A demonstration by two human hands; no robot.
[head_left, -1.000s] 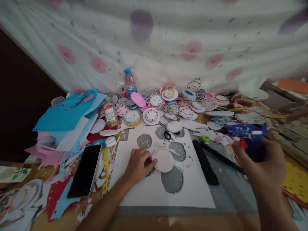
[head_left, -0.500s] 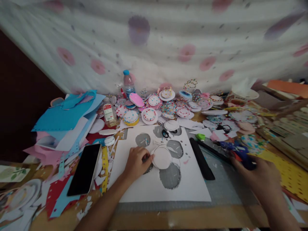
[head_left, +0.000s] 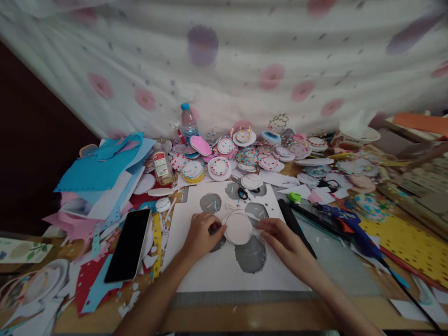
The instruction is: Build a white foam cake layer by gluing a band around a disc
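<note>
A white paper disc [head_left: 239, 227] lies at the middle of a white sheet [head_left: 196, 273] with several round holes cut in it. Its edges suggest a second circle just beneath, slightly offset. My left hand [head_left: 203, 235] is closed, with thumb and finger pinching the disc's left edge. On the opposite side, my right hand [head_left: 283, 240] has its thumb and fingers apart, the tips close to the disc's right edge; whether they touch it I cannot tell. A blue glue gun [head_left: 359, 233] rests on the table to the right, its cord running toward the front.
Many decorated paper discs [head_left: 219, 167] are heaped along the back beside a water bottle [head_left: 189, 122]. Left are a phone [head_left: 128, 245], paper scraps and blue sheets [head_left: 94, 170]. Scissors [head_left: 242, 193] lie above the disc. A black bar [head_left: 297, 228] and green-tipped cutter [head_left: 296, 198] lie right.
My right hand has let go of the glue gun, leaving it on the table, and moved left to the disc. My left hand keeps its place at the disc's edge.
</note>
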